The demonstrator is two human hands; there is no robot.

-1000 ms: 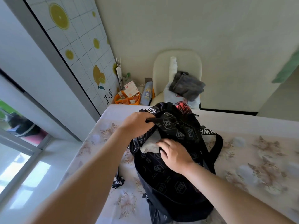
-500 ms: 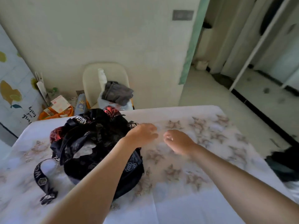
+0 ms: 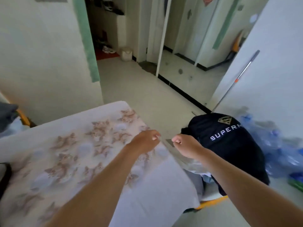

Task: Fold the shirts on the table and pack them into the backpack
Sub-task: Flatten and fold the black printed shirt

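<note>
A black shirt [image 3: 229, 145] with white "SUPERM" lettering and a shield logo lies draped over a seat just right of the table [image 3: 65, 153]. Above the table's right edge my left hand [image 3: 144, 141] hovers with loosely curled fingers and holds nothing. My right hand [image 3: 185, 146] is beside it, past the table edge, close to the shirt's left side, also loosely curled with nothing in it. Only a dark sliver [image 3: 4, 177] shows at the frame's left edge where the backpack was.
A yellow chair frame [image 3: 211, 202] shows under the black shirt. Blue plastic bottles [image 3: 278, 145] pile up on the floor at the right, with a metal pole [image 3: 237, 79] leaning on the wall. Grey cloth [image 3: 6, 115] sits far left. Open tiled floor [image 3: 139, 89] lies beyond.
My view has swung right, off the backpack towards the black shirt. Both hands left the backpack and moved right across the table to its right edge.
</note>
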